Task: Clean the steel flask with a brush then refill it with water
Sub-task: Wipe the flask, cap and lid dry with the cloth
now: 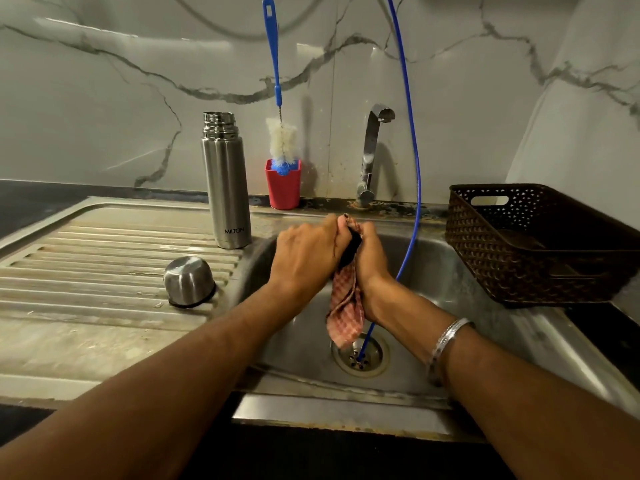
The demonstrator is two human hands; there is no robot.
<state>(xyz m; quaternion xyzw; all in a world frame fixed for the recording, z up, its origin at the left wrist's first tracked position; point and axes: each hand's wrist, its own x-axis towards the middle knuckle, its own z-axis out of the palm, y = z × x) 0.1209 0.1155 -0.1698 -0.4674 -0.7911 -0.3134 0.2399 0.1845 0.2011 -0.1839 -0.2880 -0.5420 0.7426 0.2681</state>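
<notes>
Hands meet above the sink basin (450,282), near its back rim. The left hand (308,251) and the right hand (372,258) are pressed together, each closed around a red-checked cloth (346,306) whose loose end hangs down toward the drain (360,355). Something dark sits between the palms, wrapped in the cloth; it may be the flask's inner stopper, but too little of it shows to say. A silver bangle (446,341) circles the right wrist.

The steel flask (225,181) stands upright and uncapped at the back right corner of the ribbed drainboard (104,258), just beside the basin's left edge. Its steel cap (188,280) rests mouth-down on the ribs, nearer the front and apart from the flask.

The bottle brush (280,133), blue-handled with white bristles, stands bristles-down in a red cup (283,188) on the back ledge, between the flask and the tap (372,154). A thin blue hose (414,168) drops from above, passing right of the tap, down into the drain. A dark brown perforated basket (540,244) sits on the counter at the basin's right edge.
</notes>
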